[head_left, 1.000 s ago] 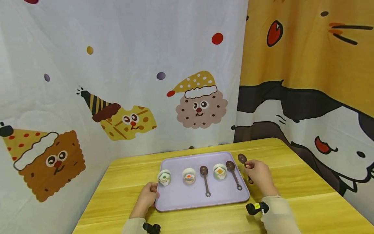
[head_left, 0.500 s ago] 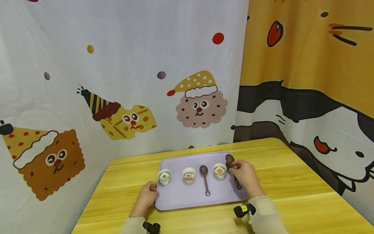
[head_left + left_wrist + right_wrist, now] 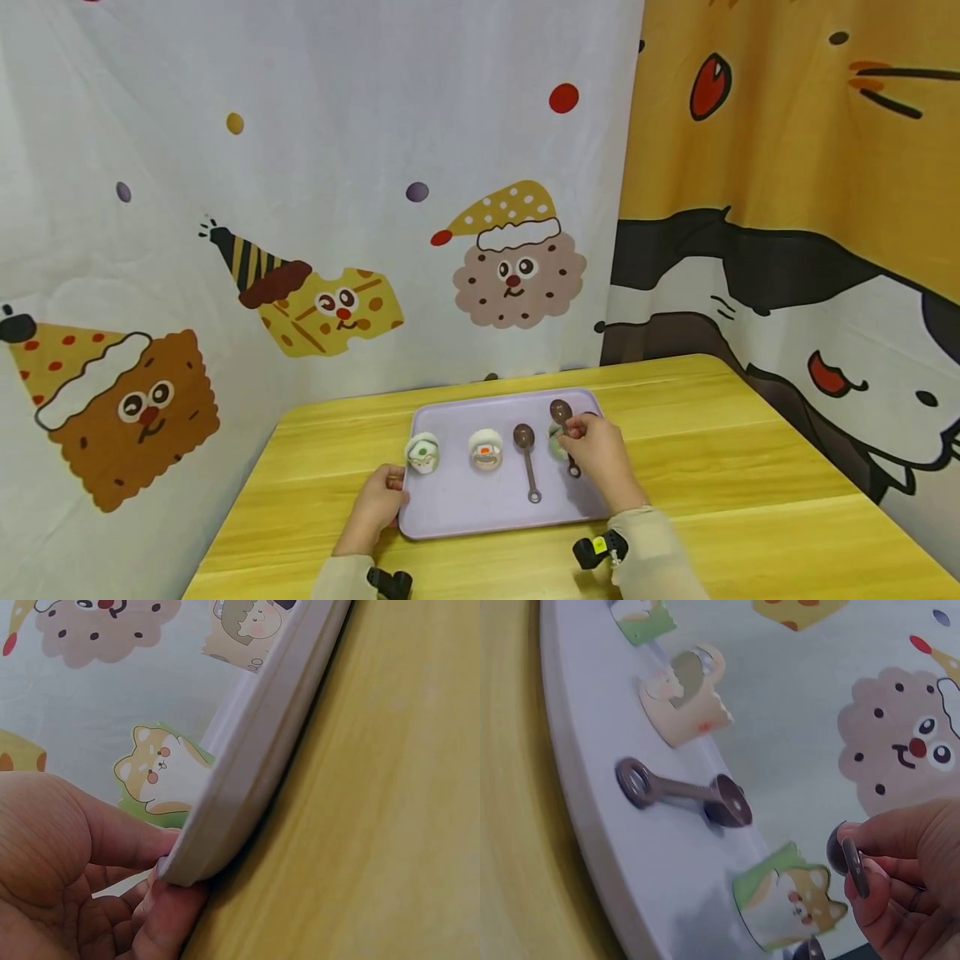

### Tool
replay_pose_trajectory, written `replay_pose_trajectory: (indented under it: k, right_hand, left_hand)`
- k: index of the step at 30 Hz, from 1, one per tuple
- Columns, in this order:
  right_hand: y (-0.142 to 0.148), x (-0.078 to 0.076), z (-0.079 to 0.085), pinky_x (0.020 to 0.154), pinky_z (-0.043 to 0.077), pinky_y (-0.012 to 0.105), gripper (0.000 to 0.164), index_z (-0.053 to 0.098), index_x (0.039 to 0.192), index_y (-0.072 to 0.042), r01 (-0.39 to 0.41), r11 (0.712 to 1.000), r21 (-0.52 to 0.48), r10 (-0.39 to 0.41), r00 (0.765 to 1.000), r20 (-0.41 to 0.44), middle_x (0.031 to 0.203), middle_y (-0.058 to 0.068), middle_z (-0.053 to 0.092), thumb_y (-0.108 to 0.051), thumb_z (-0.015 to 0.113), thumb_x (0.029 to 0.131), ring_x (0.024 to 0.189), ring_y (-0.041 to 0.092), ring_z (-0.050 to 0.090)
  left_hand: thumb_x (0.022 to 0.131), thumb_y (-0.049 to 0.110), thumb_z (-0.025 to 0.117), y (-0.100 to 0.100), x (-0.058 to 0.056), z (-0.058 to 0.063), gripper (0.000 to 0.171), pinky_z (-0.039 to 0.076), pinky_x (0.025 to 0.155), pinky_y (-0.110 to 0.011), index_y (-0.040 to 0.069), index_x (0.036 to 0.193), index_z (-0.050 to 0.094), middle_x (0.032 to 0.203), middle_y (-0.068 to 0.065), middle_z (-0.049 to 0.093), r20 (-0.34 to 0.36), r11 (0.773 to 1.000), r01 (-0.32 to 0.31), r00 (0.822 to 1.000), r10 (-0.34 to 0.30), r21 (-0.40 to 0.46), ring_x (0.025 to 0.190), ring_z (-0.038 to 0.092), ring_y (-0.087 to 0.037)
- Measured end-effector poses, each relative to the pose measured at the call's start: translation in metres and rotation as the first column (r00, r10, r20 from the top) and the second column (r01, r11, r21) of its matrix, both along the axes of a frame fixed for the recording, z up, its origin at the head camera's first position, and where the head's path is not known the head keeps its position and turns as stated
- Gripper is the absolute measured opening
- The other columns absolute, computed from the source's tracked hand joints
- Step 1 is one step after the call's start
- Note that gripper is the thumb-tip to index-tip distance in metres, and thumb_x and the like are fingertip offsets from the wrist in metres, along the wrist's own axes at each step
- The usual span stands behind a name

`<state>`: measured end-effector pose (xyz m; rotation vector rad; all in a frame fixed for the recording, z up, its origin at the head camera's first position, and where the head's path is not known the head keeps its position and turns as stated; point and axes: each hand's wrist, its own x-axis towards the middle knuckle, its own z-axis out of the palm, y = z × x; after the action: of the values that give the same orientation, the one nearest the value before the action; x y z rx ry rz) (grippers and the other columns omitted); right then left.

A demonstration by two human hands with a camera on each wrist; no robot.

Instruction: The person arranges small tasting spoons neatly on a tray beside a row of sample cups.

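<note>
My left hand (image 3: 381, 498) grips the left edge of a lilac tray (image 3: 457, 504); in the left wrist view the thumb lies on the rim (image 3: 225, 795) and fingers are beneath it. My right hand (image 3: 600, 458) pinches a brown spoon (image 3: 561, 411) by its handle, above the tray's right part. That spoon partly covers a small green-and-white cup with a cartoon dog (image 3: 791, 900). Another brown spoon (image 3: 529, 467) lies on the tray to its left. One more spoon is mostly hidden behind the right hand; part of its bowl (image 3: 810, 950) shows in the right wrist view.
Two more small cartoon cups stand on the tray: a beige one (image 3: 486, 452) near the middle and a green-white one (image 3: 422, 456) at the left. Beneath lies a yellow wood-grain table (image 3: 750, 492). A printed cartoon curtain (image 3: 315, 208) hangs behind.
My right hand has carried its spoon leftward from beside the tray's right edge, past the rightmost spoon, to above the right cup. The left hand stays on the tray's edge.
</note>
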<state>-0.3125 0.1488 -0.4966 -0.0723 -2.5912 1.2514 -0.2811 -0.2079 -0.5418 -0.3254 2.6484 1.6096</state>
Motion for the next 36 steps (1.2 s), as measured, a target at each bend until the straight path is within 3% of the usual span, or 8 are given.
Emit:
replay_pose_trajectory:
  k: [6,13,19,26,36]
  right_hand:
    - [-0.017,0.001,0.002,0.063,0.05,0.029,0.019,0.074,0.096,-0.002,-0.018,1.0,0.011,0.019,1.0,-0.024,0.078,0.0,0.066,-0.009,0.081,0.08,0.072,0.015,0.058]
    - [-0.04,0.001,0.0,0.063,0.049,0.029,0.021,0.074,0.096,0.0,-0.047,0.999,0.006,0.048,0.995,-0.093,0.077,-0.001,0.066,-0.007,0.082,0.077,0.069,0.012,0.058]
    - [-0.072,0.007,-0.001,0.062,0.05,0.027,0.02,0.074,0.095,-0.001,-0.085,0.996,-0.04,0.081,0.993,-0.089,0.075,-0.001,0.064,-0.005,0.081,0.077,0.069,0.011,0.058]
    - [-0.106,0.012,-0.003,0.06,0.05,0.027,0.021,0.075,0.095,-0.002,-0.125,0.992,-0.024,0.12,0.983,-0.142,0.073,-0.003,0.063,-0.007,0.084,0.076,0.066,0.008,0.057]
    - [-0.141,0.018,-0.001,0.064,0.051,0.028,0.015,0.074,0.087,-0.004,-0.104,0.994,-0.016,0.098,0.97,-0.224,0.069,-0.005,0.062,-0.001,0.076,0.072,0.065,0.009,0.057]
  left_hand:
    - [0.086,-0.007,0.062,0.001,0.0,0.0,0.039,0.051,0.055,-0.034,-0.005,0.125,0.057,0.098,-0.015,0.056,0.006,1.0,-0.013,1.0,0.013,-0.013,0.084,0.058,-0.028]
    - [0.084,-0.009,0.061,0.005,0.0,0.001,0.04,0.05,0.051,-0.032,-0.007,0.124,0.056,0.096,-0.015,0.056,-0.019,1.0,0.022,1.0,-0.021,0.008,0.081,0.059,-0.027]
    - [0.085,-0.009,0.061,0.003,0.0,0.001,0.04,0.051,0.051,-0.033,-0.007,0.125,0.056,0.096,-0.015,0.055,-0.018,1.0,0.012,1.0,-0.011,0.02,0.08,0.059,-0.027]
    - [0.085,-0.009,0.06,0.002,0.0,0.002,0.039,0.052,0.052,-0.033,-0.008,0.124,0.056,0.097,-0.016,0.055,-0.022,0.999,0.018,1.0,-0.017,0.028,0.082,0.059,-0.027]
    - [0.086,-0.009,0.059,0.002,0.003,0.003,0.04,0.053,0.055,-0.036,-0.008,0.126,0.054,0.103,-0.02,0.056,-0.006,1.0,0.013,1.0,-0.013,0.017,0.087,0.059,-0.031]
